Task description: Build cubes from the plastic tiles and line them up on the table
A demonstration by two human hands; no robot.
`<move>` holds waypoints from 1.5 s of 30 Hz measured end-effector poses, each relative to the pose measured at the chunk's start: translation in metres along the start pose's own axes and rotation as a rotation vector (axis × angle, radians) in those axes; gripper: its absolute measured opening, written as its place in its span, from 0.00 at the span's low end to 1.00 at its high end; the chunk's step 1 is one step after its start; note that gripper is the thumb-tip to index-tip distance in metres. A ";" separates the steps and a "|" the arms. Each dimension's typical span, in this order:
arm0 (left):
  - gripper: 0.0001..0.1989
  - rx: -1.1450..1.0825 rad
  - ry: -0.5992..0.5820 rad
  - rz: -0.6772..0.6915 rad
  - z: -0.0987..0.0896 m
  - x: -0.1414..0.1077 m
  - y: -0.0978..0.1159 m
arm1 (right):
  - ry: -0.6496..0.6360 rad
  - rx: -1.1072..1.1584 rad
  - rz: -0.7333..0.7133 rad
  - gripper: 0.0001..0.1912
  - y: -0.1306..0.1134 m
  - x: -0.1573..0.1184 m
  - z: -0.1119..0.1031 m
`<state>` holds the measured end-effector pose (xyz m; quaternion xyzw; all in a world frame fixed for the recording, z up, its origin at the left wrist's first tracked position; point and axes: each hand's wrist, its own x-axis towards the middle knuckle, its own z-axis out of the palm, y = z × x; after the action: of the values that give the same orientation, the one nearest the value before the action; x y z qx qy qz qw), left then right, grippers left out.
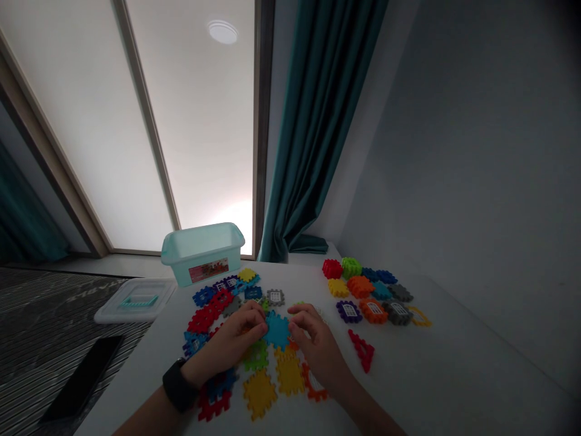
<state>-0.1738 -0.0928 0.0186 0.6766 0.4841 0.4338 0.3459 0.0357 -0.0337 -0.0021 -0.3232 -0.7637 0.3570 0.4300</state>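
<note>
Beyond the left edge of the worktop (408, 387), a dark flat slab (82, 381) lies on the striped floor (27, 339), with a clear lid (109, 306) with a teal handle farther back. A pale mint bin (179, 272) with a printed label stands at the worktop's far left corner. Toothed plastic pieces in dark blue, red and purple spread from the bin along the left side toward the near edge, among them a red piece (203, 319).

The left hand (236, 339), a black watch (178, 386) on its wrist, has thumb and fingers grasping the left side of a light-blue piece (277, 330). That piece sits between the hands, over the middle of the worktop: a flat, plain square with stubby teeth around its rim, tilted so that a corner points down. Below it, toward the near edge, lie a lime-green piece (256, 356) and two yellow pieces (259, 393). The right hand (318, 342) pinches the light-blue piece's right side, its fingers curled. A red triangular frame (362, 351) lies to its right. Farther back, toward the far edge, multicoloured pieces stand grouped, including an orange stack (361, 286) and, rightmost, a yellow frame (426, 324).
</note>
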 end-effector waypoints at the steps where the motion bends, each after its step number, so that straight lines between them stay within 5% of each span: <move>1: 0.18 0.036 0.008 0.002 0.000 0.000 0.001 | 0.004 -0.035 -0.035 0.15 0.000 0.000 -0.001; 9: 0.12 0.192 0.007 0.002 0.000 -0.001 0.007 | 0.080 -0.366 -0.486 0.08 0.005 -0.002 -0.006; 14: 0.10 0.176 -0.036 0.042 -0.003 -0.003 0.005 | 0.035 -0.446 -0.615 0.08 0.004 -0.002 -0.010; 17: 0.08 0.285 -0.035 0.078 -0.004 -0.004 0.002 | 0.003 -0.466 -0.624 0.07 0.004 0.000 -0.011; 26: 0.22 0.825 0.221 0.430 -0.013 -0.005 -0.015 | -0.085 -0.534 -0.537 0.10 0.003 -0.003 -0.008; 45: 0.21 0.871 0.267 0.549 0.006 0.011 0.004 | 0.061 -0.624 -0.593 0.08 -0.005 -0.001 -0.020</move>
<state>-0.1652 -0.0841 0.0223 0.7984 0.4643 0.3495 -0.1577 0.0527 -0.0323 0.0090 -0.2147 -0.8818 -0.0396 0.4181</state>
